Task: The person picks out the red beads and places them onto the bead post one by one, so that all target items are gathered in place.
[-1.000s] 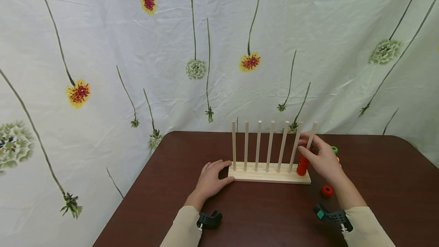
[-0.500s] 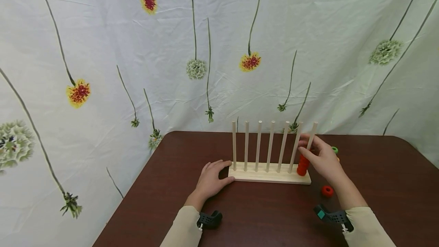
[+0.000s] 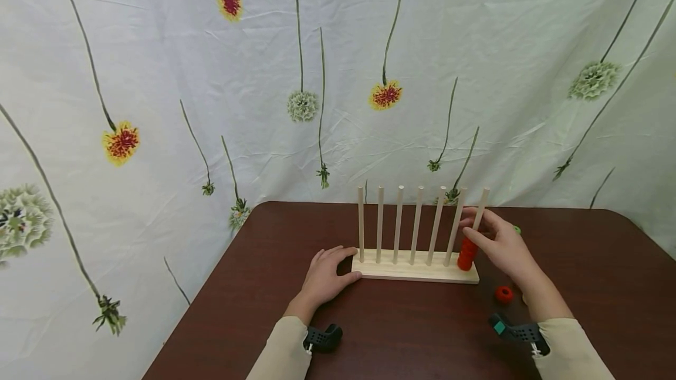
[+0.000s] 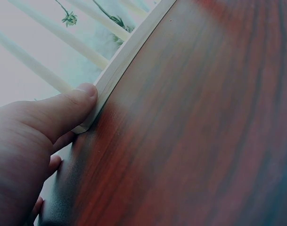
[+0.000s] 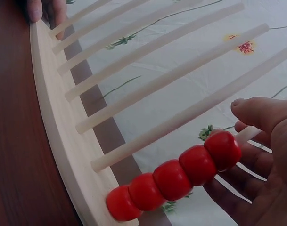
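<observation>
A pale wooden peg rack (image 3: 417,268) stands on the table with a row of upright pegs. Several red beads (image 5: 173,180) are stacked on its rightmost peg, touching one another down to the base. My left hand (image 3: 328,274) grips the rack's left end, thumb along the front edge and fingers at the side and back. Around the rightmost peg, near the top bead, hovers my right hand (image 3: 502,245). In the right wrist view its thumb is apart from the beads and its fingers extend loosely behind the peg; whether they touch the top bead is hard to tell.
One loose red bead (image 3: 504,294) lies on the dark table (image 3: 412,327) beside the right forearm. Part of a green bead (image 3: 517,230) shows behind the right hand. A flowered cloth (image 3: 338,75) hangs behind the table.
My right hand has shifted slightly right and its thumb has come away from the top of the bead stack. My left hand and the rack stay where they were.
</observation>
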{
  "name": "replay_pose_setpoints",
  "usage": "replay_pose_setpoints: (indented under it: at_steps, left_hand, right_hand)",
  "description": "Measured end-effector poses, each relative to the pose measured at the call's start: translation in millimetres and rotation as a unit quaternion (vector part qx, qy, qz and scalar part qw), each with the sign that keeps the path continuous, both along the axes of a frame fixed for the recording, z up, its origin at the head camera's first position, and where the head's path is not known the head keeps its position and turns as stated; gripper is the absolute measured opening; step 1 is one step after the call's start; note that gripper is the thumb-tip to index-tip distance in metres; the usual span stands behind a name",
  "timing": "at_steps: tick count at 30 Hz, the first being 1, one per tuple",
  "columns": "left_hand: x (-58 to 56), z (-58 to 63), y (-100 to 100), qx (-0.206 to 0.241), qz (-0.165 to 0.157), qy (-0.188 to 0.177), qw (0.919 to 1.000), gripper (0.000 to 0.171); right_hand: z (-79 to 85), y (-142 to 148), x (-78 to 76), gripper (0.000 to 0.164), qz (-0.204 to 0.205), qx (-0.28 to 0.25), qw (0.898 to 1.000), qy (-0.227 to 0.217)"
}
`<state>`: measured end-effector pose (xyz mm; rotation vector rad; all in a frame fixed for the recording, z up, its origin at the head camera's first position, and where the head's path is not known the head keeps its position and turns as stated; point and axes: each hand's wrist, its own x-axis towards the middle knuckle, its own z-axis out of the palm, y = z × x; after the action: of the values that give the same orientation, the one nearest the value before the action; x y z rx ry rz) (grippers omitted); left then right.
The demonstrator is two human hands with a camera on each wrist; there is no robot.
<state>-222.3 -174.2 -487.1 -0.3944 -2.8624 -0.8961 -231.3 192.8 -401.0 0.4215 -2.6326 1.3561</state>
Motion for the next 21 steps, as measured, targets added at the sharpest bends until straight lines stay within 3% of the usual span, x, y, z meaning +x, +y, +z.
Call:
replay_pose_setpoints:
  at_steps: [21]
  left_hand:
    - [0.5,0.6,0,0.003,-0.003,0.004,1.0000,0.054]
  right_hand:
    - [1.9,30,-0.3,0.052,0.008,0.065,0.997,-0.048]
